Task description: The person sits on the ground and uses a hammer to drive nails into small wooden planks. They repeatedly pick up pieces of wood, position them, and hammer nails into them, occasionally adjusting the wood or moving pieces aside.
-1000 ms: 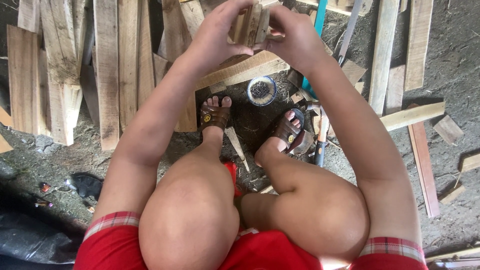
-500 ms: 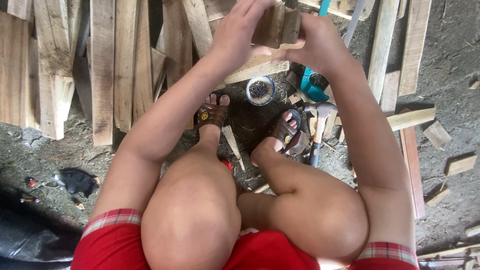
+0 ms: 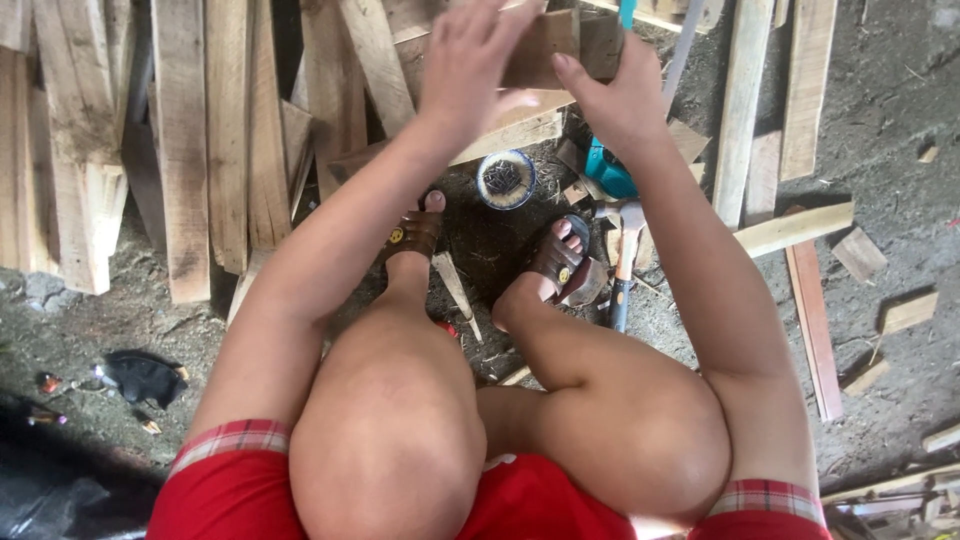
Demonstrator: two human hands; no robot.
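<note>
A rough woodworking spot is showing itself here: bare dirt floor [image 3: 900, 110] is lying littered with sawn planks [image 3: 180, 150] and offcuts, while beside the bowl of nails [image 3: 505, 178] a hammer [image 3: 622, 262] and a teal tool [image 3: 605, 175] are resting.

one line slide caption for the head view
Both hands, left and right, hold small wood pieces above scattered planks.

The planks [image 3: 185, 150] are rough, unfinished wood, matt and pale. The small block [image 3: 545, 45] is darker sawn wood; the sandals [image 3: 560, 262] look like glossy brown plastic, the floor [image 3: 900, 120] gritty dirt
</note>
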